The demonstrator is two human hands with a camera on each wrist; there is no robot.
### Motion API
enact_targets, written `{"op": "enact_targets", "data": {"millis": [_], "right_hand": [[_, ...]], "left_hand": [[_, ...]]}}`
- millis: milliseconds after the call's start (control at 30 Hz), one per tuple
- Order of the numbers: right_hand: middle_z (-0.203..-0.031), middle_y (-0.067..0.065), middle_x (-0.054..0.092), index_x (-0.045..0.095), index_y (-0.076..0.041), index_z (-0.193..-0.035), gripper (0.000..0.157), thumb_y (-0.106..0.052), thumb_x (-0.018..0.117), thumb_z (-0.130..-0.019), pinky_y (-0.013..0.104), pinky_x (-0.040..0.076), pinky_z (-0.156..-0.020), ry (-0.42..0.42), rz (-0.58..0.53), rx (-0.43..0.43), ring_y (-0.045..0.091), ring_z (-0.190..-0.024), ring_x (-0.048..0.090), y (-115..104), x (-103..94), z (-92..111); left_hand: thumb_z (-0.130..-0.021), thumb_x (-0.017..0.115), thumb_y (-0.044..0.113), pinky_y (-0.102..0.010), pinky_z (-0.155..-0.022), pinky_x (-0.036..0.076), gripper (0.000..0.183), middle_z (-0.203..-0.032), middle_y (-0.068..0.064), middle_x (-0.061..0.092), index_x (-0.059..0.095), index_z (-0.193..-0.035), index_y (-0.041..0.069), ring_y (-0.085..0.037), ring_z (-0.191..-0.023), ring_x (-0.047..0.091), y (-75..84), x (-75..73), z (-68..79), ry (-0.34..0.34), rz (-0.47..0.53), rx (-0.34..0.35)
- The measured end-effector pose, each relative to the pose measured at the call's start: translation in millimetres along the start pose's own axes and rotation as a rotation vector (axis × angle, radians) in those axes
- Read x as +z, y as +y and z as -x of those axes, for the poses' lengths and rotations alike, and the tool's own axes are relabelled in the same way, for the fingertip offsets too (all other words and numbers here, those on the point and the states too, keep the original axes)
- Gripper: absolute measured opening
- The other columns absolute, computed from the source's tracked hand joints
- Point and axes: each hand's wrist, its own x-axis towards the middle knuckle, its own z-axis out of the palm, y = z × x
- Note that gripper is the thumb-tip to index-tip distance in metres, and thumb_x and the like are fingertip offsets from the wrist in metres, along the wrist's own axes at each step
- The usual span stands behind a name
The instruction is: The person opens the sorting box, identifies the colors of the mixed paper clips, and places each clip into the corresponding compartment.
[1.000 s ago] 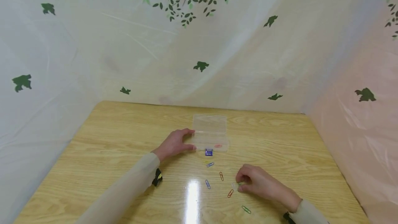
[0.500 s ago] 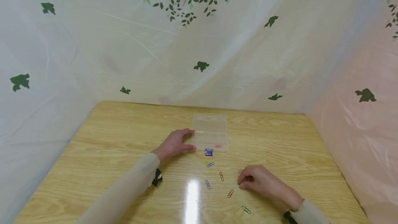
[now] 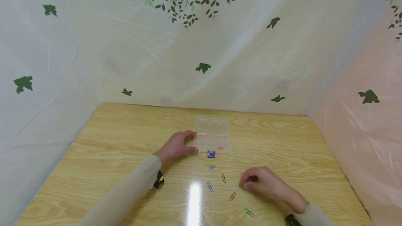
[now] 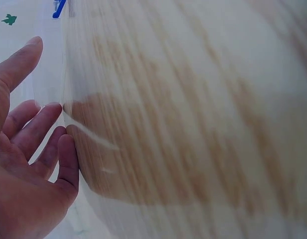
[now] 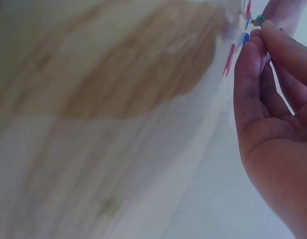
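While a green paper clip lies nearest on the wooden table, well apart from both hands, an orange-red clip lies a little farther, and a blue clip is to the left of it. A pale clip lies just beside the fingertips of the right hand. This hand is closed in a pinch: in the right wrist view, its thumb and forefinger hold a small green clip, which they cover for the most part. A pink clip shows partly behind the same hand, and a dark red clip lies to the left of it. Farther, between the two hands, lie a second blue clip and, close beside it, a yellow clip. The left hand is open, with thumb and forefinger wide apart, and their tips touch the left end of a clear box. At the front edge of the box is a small dark blue object; whether they touch, I cannot tell. Inside lies a light red clip. The clear lid is open at the far side, and behind the table hangs a pale curtain with green birds.
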Motion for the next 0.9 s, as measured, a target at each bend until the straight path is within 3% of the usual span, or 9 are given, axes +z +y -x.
{"op": "enact_targets", "data": {"millis": [367, 567, 900], "right_hand": [[-0.094, -0.010, 0.072, 0.076, -0.018, -0.097, 0.004, -0.015, 0.077, -0.094, 0.023, 0.056, -0.072, 0.083, 0.011, 0.054, 0.006, -0.083, 0.063, -10, -0.3, -10], [-0.089, -0.007, 0.070, 0.074, -0.011, -0.094, 0.004, -0.013, 0.077, -0.094, 0.023, 0.055, -0.068, 0.153, -0.027, 0.033, 0.006, -0.079, 0.060, -17, -0.7, -15], [-0.088, -0.004, 0.069, 0.073, -0.011, -0.095, 0.006, -0.006, 0.075, -0.094, 0.025, 0.058, -0.072, 0.244, -0.025, -0.001, 0.010, -0.080, 0.065, -24, -2.2, -29]], "left_hand": [[-0.088, 0.085, 0.032, -0.049, -0.121, 0.034, 0.070, -0.152, -0.011, 0.055, 0.056, -0.148, 0.010, -0.034, -0.144, 0.045, -1.1, 0.7, -0.5, 0.003, 0.000, 0.001], [-0.088, 0.085, 0.032, -0.050, -0.121, 0.035, 0.070, -0.151, -0.012, 0.055, 0.056, -0.148, 0.010, -0.035, -0.143, 0.046, -0.8, 0.4, 0.6, 0.006, -0.008, 0.006], [-0.089, 0.084, 0.032, -0.049, -0.121, 0.035, 0.069, -0.150, -0.010, 0.056, 0.056, -0.148, 0.010, -0.034, -0.143, 0.046, -2.1, 2.5, 0.2, 0.014, -0.001, 0.003]]}}
